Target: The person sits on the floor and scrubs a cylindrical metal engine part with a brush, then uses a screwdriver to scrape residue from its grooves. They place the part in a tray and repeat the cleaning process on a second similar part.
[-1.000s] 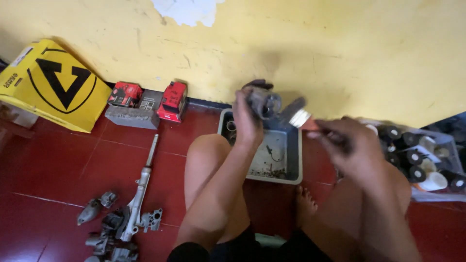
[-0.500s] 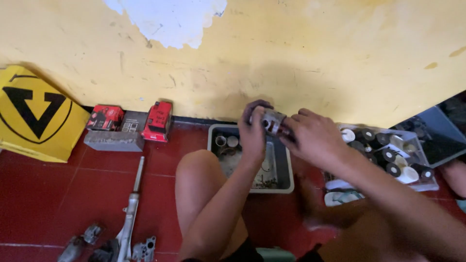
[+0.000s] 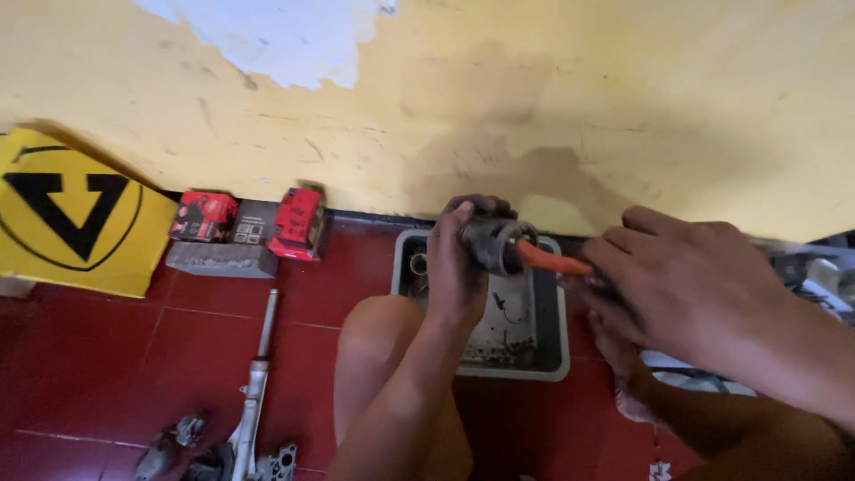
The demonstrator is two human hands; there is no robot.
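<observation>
My left hand (image 3: 456, 258) grips a dark, greasy cylindrical metal part (image 3: 494, 242) and holds it above a grey plastic tray (image 3: 557, 356). My right hand (image 3: 686, 285) holds a tool with an orange handle (image 3: 550, 260). The handle's end touches the open face of the part; the tool's other end is hidden by my fingers. The tray stands on the red tiled floor between my bare knees, close to the yellow wall, and holds dirty liquid and small parts.
A long metal shaft (image 3: 254, 392) with loose castings (image 3: 174, 441) lies on the floor at the lower left. Red boxes (image 3: 298, 223) and a grey block (image 3: 218, 258) sit by the wall, next to a yellow board (image 3: 76, 214). Small containers (image 3: 815, 272) show at the far right.
The view has shifted left and closed in. My right hand, first held apart with a brush-like tool, came onto the part and now has the orange handle against it.
</observation>
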